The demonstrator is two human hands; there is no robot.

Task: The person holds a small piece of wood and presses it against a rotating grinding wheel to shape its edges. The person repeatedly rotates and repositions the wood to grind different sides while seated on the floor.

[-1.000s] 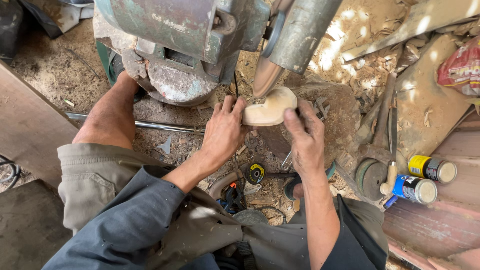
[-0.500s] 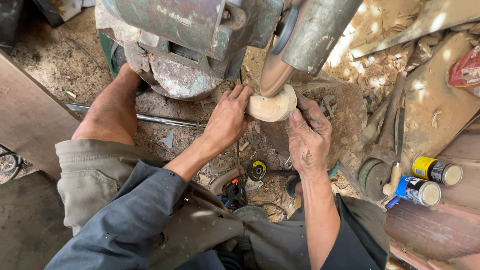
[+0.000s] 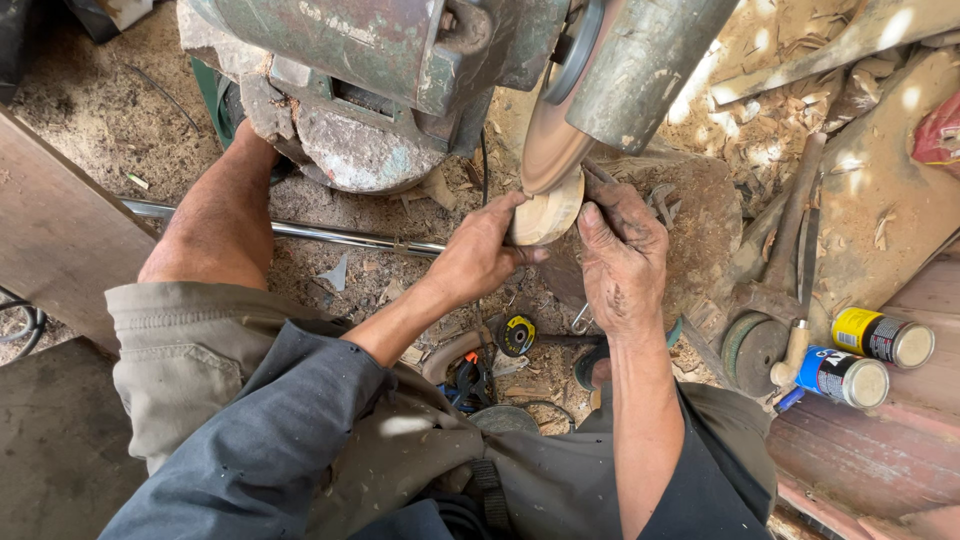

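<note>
Head view: a pale wood piece (image 3: 547, 212) is gripped at upper centre between the left hand (image 3: 478, 255) and right hand (image 3: 622, 258), fingers closed on its sides, its upper edge pressed to the disc (image 3: 550, 145) of a grinder (image 3: 400, 70). Little room is left around it: a pipe (image 3: 330, 238) is seen left, a tape measure (image 3: 516, 334) below, and two cans (image 3: 865, 355) at lower right.
</note>
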